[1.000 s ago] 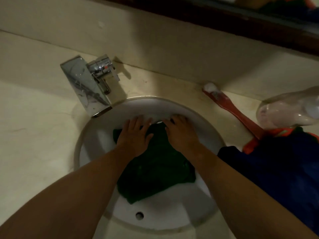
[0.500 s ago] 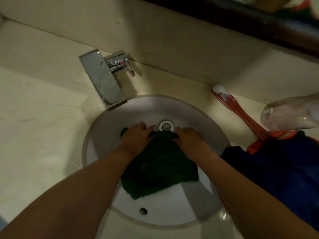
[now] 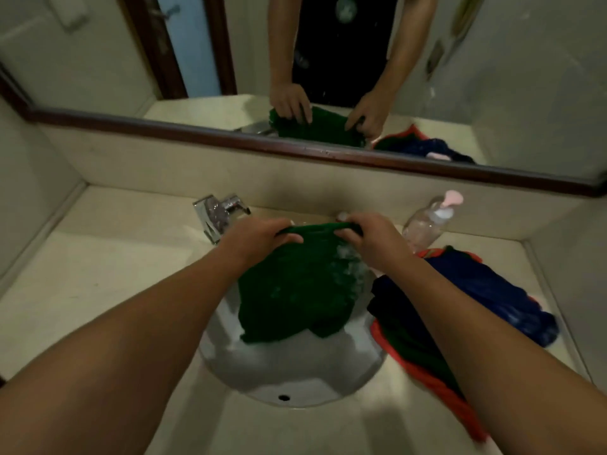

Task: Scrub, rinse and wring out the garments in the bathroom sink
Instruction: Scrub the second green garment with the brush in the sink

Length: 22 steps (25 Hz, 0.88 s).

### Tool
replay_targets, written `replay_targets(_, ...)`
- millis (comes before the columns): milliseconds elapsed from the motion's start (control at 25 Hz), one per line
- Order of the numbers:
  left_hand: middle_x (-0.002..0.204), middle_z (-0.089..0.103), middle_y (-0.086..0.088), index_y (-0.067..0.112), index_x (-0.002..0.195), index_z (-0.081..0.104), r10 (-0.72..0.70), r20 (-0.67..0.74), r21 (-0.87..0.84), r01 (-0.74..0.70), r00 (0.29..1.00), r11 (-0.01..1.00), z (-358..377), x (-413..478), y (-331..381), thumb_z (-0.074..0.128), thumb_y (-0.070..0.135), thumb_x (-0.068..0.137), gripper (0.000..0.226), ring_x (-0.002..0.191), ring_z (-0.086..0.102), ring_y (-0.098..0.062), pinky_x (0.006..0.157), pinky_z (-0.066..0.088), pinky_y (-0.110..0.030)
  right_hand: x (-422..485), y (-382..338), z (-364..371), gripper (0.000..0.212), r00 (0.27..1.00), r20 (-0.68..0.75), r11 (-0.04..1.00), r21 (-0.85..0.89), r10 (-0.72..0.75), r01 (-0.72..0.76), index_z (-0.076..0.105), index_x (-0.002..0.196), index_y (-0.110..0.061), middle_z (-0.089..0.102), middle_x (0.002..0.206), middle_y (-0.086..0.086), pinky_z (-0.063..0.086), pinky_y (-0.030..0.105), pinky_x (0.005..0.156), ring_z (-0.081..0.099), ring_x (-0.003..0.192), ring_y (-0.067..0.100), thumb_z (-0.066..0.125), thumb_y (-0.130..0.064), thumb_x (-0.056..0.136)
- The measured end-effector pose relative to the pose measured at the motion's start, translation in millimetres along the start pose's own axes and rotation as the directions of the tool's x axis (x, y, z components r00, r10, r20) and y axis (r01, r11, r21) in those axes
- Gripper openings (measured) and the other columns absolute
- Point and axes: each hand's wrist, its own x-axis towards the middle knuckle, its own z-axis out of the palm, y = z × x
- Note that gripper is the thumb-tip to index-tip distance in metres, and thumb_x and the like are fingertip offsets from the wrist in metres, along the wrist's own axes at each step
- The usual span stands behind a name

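A wet dark green garment (image 3: 292, 290) hangs over the white round sink (image 3: 295, 369), its lower folds resting in the basin. My left hand (image 3: 259, 239) grips its top edge on the left, and my right hand (image 3: 371, 238) grips the same edge on the right. Both hands hold the cloth up above the sink's back rim. Some suds show on the fabric below my right hand.
A chrome faucet (image 3: 218, 215) stands at the sink's back left. A clear pump bottle (image 3: 430, 220) lies behind a pile of blue, green and red-trimmed clothes (image 3: 460, 300) on the counter to the right. A mirror (image 3: 328, 70) with a dark wooden frame runs along the wall.
My hands pressed the green garment flat in the basin before; now they have gripped its top edge and lifted it. The camera has tilted up, bringing the mirror into view.
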Motion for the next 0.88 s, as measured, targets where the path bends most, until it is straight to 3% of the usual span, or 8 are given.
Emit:
replay_targets(80, 0.072, 0.067, -0.012, 0.013, 0.088, 0.068, 0.065, -0.05, 0.02, -0.064, 0.997, 0.998, -16, -3, 8, 0.043, 0.067, 0.092, 0.06, 0.064, 0.066, -0.032, 0.053, 0.047, -0.034, -18, -15, -14, 0.02, 0.999, -0.05, 1.0, -0.002, 0.006, -0.006, 0.07, 0.101, -0.011, 0.06, 0.08, 0.002, 0.029, 0.032, 0.061, 0.052, 0.072, 0.019, 0.067, -0.03, 0.098)
replay_targets(200, 0.09, 0.069, -0.011, 0.016, 0.108, 0.069, 0.011, 0.131, -0.006, -0.01, 0.991, 1.0, -12, -32, 23, 0.05, 0.059, 0.097, 0.049, 0.082, 0.066, -0.03, 0.068, 0.049, -0.034, -55, -18, 3, 0.019, 0.996, -0.092, 0.999, -0.029, 0.01, -0.013, 0.071, 0.103, -0.013, 0.06, 0.091, 0.0, 0.031, 0.031, 0.066, 0.056, 0.082, 0.021, 0.068, -0.031, 0.097)
replay_targets(280, 0.096, 0.069, -0.01, 0.023, 0.117, 0.067, -0.039, 0.314, 0.029, 0.032, 0.949, 0.999, 8, -63, 33, 0.044, 0.066, 0.096, 0.053, 0.087, 0.066, -0.029, 0.076, 0.053, -0.036, -82, -9, 31, 0.022, 0.995, 0.036, 0.993, -0.071, 0.092, -0.089, 0.071, 0.106, -0.02, 0.063, 0.094, 0.001, 0.041, 0.034, 0.07, 0.063, 0.09, 0.026, 0.068, -0.039, 0.096)
replay_targets(360, 0.094, 0.066, -0.006, 0.028, 0.115, 0.065, -0.095, 0.475, 0.12, 0.043, 0.875, 0.992, 31, -94, 40, 0.033, 0.077, 0.093, 0.062, 0.085, 0.064, -0.024, 0.073, 0.051, -0.034, -110, -4, 59, 0.031, 0.947, 0.253, 0.972, -0.178, 0.199, -0.156, 0.067, 0.117, -0.03, 0.063, 0.103, -0.004, 0.044, 0.038, 0.083, 0.062, 0.101, 0.023, 0.067, -0.051, 0.093)
replay_targets(480, 0.1, 0.066, -0.004, 0.028, 0.129, 0.059, -0.124, 0.524, 0.134, 0.062, 0.843, 0.989, 55, -115, 45, 0.025, 0.078, 0.094, 0.07, 0.089, 0.064, -0.022, 0.074, 0.05, -0.036, -133, -1, 79, 0.047, 0.871, 0.399, 0.944, -0.27, 0.288, -0.189, 0.059, 0.133, -0.035, 0.065, 0.122, -0.002, 0.036, 0.041, 0.098, 0.057, 0.115, 0.025, 0.061, -0.061, 0.094)
replay_targets(560, 0.116, 0.069, -0.004, 0.028, 0.138, 0.053, -0.098, 0.445, 0.148, 0.035, 0.89, 0.988, 60, -107, 49, 0.022, 0.075, 0.096, 0.071, 0.102, 0.065, -0.024, 0.081, 0.051, -0.039, -130, 2, 77, 0.04, 0.889, 0.342, 0.946, -0.22, 0.304, -0.238, 0.06, 0.134, -0.032, 0.067, 0.124, 0.0, 0.037, 0.042, 0.103, 0.058, 0.118, 0.026, 0.056, -0.053, 0.1)
replay_targets(680, 0.132, 0.064, -0.004, 0.024, 0.144, 0.05, -0.085, 0.37, 0.143, 0.033, 0.925, 0.989, 68, -81, 61, 0.023, 0.068, 0.101, 0.067, 0.116, 0.062, -0.025, 0.095, 0.048, -0.042, -112, 14, 68, 0.033, 0.922, 0.236, 0.948, -0.158, 0.306, -0.274, 0.064, 0.13, -0.028, 0.071, 0.115, 0.002, 0.045, 0.042, 0.097, 0.063, 0.11, 0.026, 0.052, -0.044, 0.103)
replay_targets(880, 0.13, 0.065, -0.002, 0.022, 0.14, 0.055, -0.125, 0.277, 0.181, 0.076, 0.953, 0.981, 91, -37, 81, 0.024, 0.065, 0.102, 0.065, 0.114, 0.062, -0.023, 0.095, 0.046, -0.039, -66, 57, 50, 0.032, 0.961, -0.044, 0.949, -0.157, 0.271, -0.275, 0.065, 0.129, -0.018, 0.063, 0.117, 0.013, 0.047, 0.043, 0.089, 0.058, 0.111, 0.034, 0.049, -0.031, 0.104)
